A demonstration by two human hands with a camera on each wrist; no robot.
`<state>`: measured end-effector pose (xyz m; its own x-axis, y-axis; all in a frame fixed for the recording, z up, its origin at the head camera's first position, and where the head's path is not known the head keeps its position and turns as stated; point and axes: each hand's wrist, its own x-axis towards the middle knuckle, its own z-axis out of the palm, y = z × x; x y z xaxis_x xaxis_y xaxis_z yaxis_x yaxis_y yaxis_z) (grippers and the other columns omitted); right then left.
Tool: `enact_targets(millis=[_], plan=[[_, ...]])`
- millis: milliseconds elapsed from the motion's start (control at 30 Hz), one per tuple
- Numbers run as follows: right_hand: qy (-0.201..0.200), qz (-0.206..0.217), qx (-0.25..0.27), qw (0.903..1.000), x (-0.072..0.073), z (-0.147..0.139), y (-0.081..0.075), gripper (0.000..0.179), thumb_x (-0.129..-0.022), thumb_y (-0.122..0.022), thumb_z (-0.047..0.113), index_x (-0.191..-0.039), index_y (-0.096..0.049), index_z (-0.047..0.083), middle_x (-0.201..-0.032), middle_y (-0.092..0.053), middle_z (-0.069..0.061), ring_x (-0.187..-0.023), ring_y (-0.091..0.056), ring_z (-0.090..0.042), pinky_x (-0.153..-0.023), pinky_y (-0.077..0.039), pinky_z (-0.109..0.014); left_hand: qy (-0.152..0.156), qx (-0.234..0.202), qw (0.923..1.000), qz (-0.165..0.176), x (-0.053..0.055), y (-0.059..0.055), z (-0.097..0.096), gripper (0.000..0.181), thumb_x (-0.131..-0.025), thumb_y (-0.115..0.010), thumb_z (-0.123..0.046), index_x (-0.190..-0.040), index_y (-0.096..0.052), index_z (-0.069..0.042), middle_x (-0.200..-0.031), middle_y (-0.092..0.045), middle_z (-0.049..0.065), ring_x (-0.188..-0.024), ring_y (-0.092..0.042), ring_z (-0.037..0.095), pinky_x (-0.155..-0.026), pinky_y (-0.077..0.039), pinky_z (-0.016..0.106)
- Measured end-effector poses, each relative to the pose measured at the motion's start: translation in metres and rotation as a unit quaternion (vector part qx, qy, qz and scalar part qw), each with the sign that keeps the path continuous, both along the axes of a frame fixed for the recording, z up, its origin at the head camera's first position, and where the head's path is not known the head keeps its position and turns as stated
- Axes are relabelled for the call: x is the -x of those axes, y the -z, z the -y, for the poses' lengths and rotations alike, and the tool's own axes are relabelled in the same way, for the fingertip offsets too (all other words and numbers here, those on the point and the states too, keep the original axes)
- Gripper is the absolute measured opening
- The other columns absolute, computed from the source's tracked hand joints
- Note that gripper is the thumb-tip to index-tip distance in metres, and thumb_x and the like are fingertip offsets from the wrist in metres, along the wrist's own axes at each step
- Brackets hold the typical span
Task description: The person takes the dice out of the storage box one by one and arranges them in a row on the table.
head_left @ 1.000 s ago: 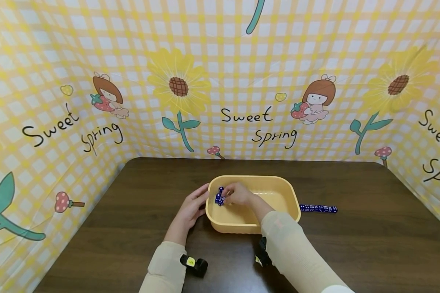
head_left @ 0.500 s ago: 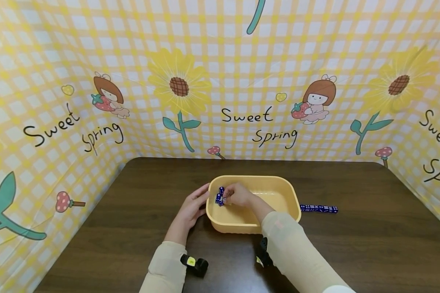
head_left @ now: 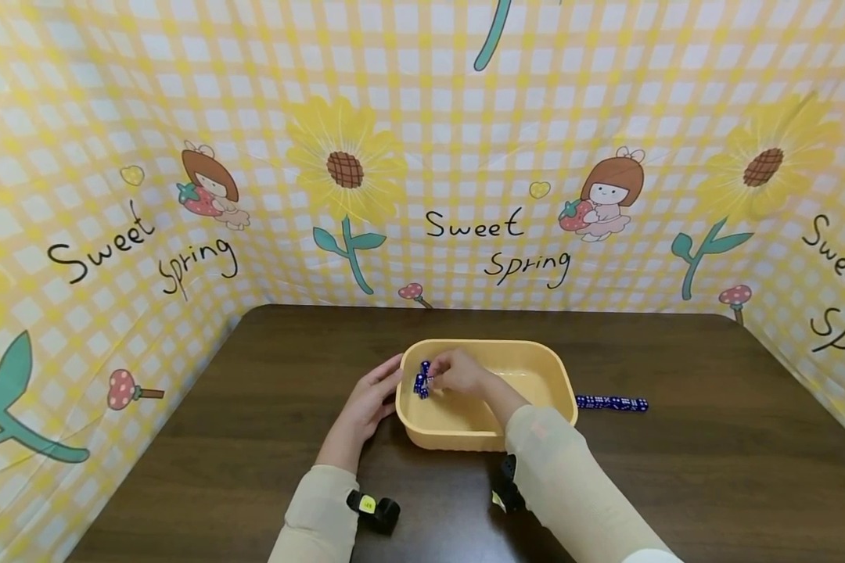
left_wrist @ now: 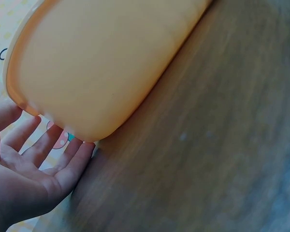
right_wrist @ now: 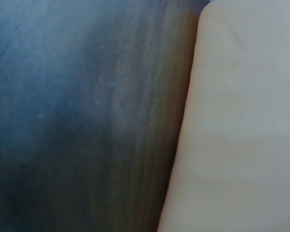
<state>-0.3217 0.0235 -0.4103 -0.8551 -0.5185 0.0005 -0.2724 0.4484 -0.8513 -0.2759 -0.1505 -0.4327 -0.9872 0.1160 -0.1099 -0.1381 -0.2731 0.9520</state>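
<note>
1. Touching left edge of tub (head_left: 458, 440) with left hand (head_left: 369, 400), nearly straight-fingered.
2. Reaching with right hand (head_left: 459, 372) to dice (head_left: 419, 382) inside, near that edge; cannot tell whether gripping.
3. Little changed since a second ago; likewise row (head_left: 611, 403) off right edge.

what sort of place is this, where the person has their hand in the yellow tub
Probably a small staged recording booth: a printed "Sweet Spring" checked cloth encloses a dark wooden table, and the person wears black devices at both wrists.
</note>
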Motion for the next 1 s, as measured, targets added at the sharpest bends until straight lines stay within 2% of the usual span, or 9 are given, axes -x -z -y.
enact_targets(millis=[100,233,333,433,800,1000], plan=[[-0.001,0.018,0.011,0.9998,-0.008,-0.002,-0.013,0.01,-0.074,-0.058,-0.007,-0.083,-0.057,-0.011,-0.069,-0.057,-0.01,-0.063,-0.053,-0.025,-0.06,-0.046,-0.035,-0.001,0.0,1.0,0.004,0.0,0.002,0.0,0.044,-0.087,-0.051,-0.014,-0.129,-0.041,-0.006,-0.125,-0.041,0.019,-0.106,-0.043,0.031,-0.076,-0.042,0.039],[-0.001,0.024,0.011,0.9997,-0.007,-0.004,-0.018,0.01,-0.075,-0.058,-0.005,-0.083,-0.057,-0.009,-0.073,-0.058,-0.011,-0.067,-0.054,-0.028,-0.062,-0.046,-0.036,-0.001,0.001,1.0,0.007,0.0,0.002,0.0,0.044,-0.087,-0.051,-0.014,-0.129,-0.041,-0.007,-0.125,-0.041,0.019,-0.106,-0.044,0.031,-0.076,-0.042,0.039],[-0.002,0.005,0.006,1.0,0.001,-0.006,-0.013,0.009,-0.074,-0.059,-0.002,-0.082,-0.059,-0.006,-0.071,-0.058,-0.006,-0.064,-0.052,-0.017,-0.059,-0.044,-0.028,-0.001,0.001,1.0,0.009,-0.001,0.002,0.0,0.043,-0.087,-0.05,-0.013,-0.129,-0.041,-0.007,-0.126,-0.04,0.019,-0.107,-0.043,0.031,-0.076,-0.042,0.039],[-0.003,-0.019,0.005,0.9998,0.001,-0.009,-0.018,0.01,-0.075,-0.06,-0.001,-0.083,-0.06,-0.007,-0.071,-0.059,-0.005,-0.064,-0.05,-0.012,-0.058,-0.042,-0.024,-0.003,0.0,0.9999,0.011,0.0,0.001,0.0,0.042,-0.088,-0.049,-0.012,-0.129,-0.041,-0.008,-0.127,-0.039,0.019,-0.108,-0.042,0.032,-0.076,-0.042,0.039],[0.027,-0.043,-0.003,0.9987,0.001,-0.022,-0.042,0.007,-0.075,-0.064,0.002,-0.079,-0.062,-0.002,-0.071,-0.061,-0.003,-0.065,-0.051,-0.011,-0.059,-0.042,-0.023,-0.009,0.007,0.9999,0.012,0.001,0.001,0.0,0.045,-0.085,-0.055,-0.017,-0.128,-0.043,-0.009,-0.125,-0.043,0.015,-0.106,-0.045,0.028,-0.078,-0.041,0.041],[0.043,-0.047,-0.017,0.9978,0.001,-0.032,-0.052,0.008,-0.075,-0.065,0.007,-0.08,-0.062,0.001,-0.071,-0.059,-0.002,-0.067,-0.051,-0.013,-0.06,-0.041,-0.025,-0.007,0.008,0.9999,0.012,0.001,0.0,0.0,0.045,-0.086,-0.054,-0.015,-0.128,-0.042,-0.009,-0.125,-0.042,0.016,-0.107,-0.044,0.029,-0.078,-0.041,0.042]])
